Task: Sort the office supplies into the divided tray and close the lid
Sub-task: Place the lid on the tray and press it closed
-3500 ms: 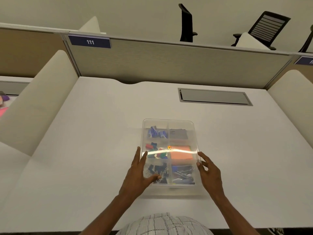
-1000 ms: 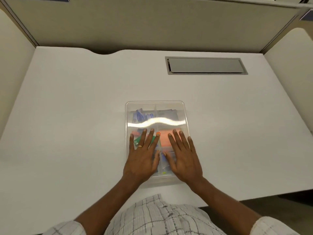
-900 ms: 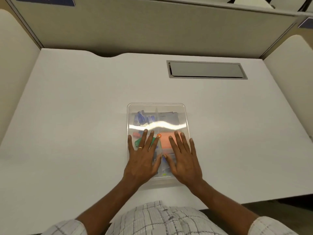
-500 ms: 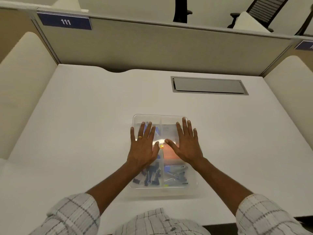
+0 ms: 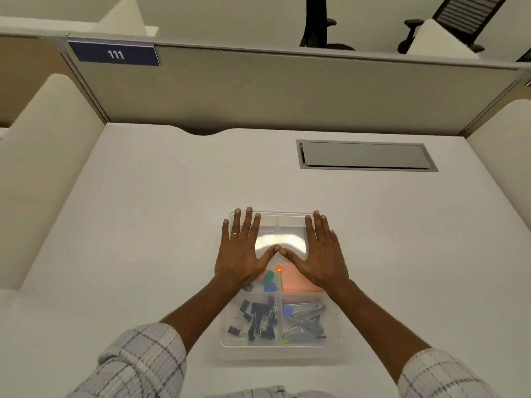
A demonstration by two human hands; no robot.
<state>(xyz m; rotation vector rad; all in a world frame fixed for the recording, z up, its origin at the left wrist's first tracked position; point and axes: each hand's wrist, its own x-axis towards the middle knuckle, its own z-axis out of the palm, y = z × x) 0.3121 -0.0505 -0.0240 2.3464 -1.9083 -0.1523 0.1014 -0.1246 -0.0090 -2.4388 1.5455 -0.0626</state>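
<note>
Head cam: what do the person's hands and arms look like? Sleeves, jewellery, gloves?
No gloves. The left hand wears a thin gold ring; the right hand shows no jewellery. The left sleeve and right sleeve are pale plaid with dark grid lines, pushed up the forearms.

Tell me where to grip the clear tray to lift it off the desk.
I'd take the tray by its two long side rims, midway, one hand from each side. The lid is flat and smooth, no hold there; the left hand and right hand lie flat on it. Both sides are unobstructed.
</note>
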